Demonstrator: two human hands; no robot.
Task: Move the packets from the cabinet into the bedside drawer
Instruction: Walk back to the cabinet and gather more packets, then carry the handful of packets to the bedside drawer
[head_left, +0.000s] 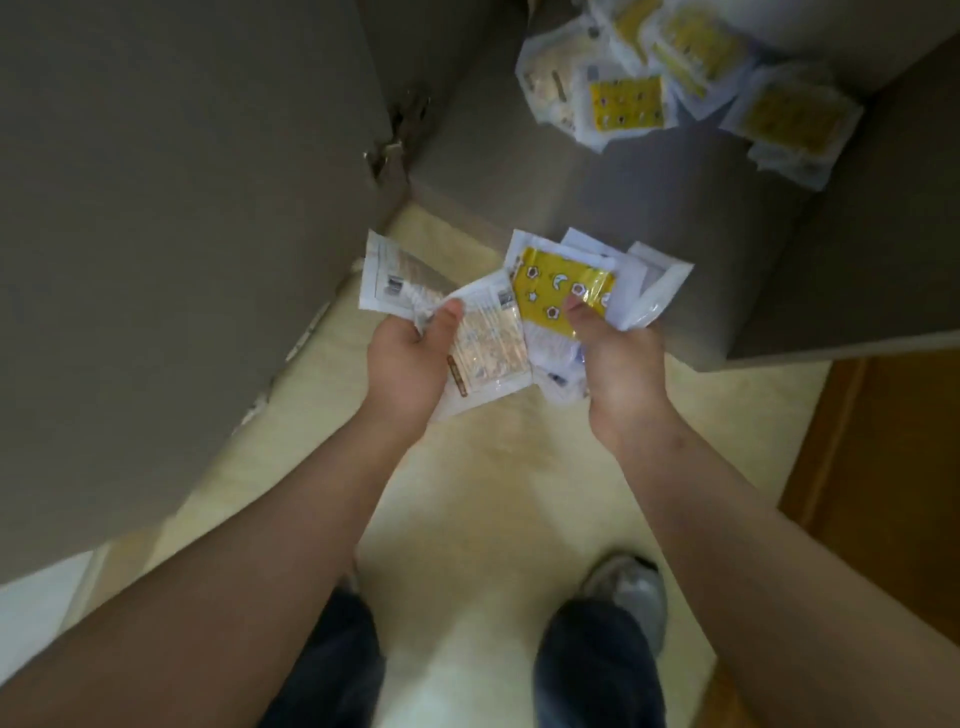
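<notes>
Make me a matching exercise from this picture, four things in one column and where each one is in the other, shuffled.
Things:
1. yellow packet
2. barcode packet
3. packet pile
4. shoe

Places:
A. on the floor
B. in the left hand
C. on the cabinet shelf
D. in the right hand

Pairs: 1-D, 2-B, 3-C, 4-A
</notes>
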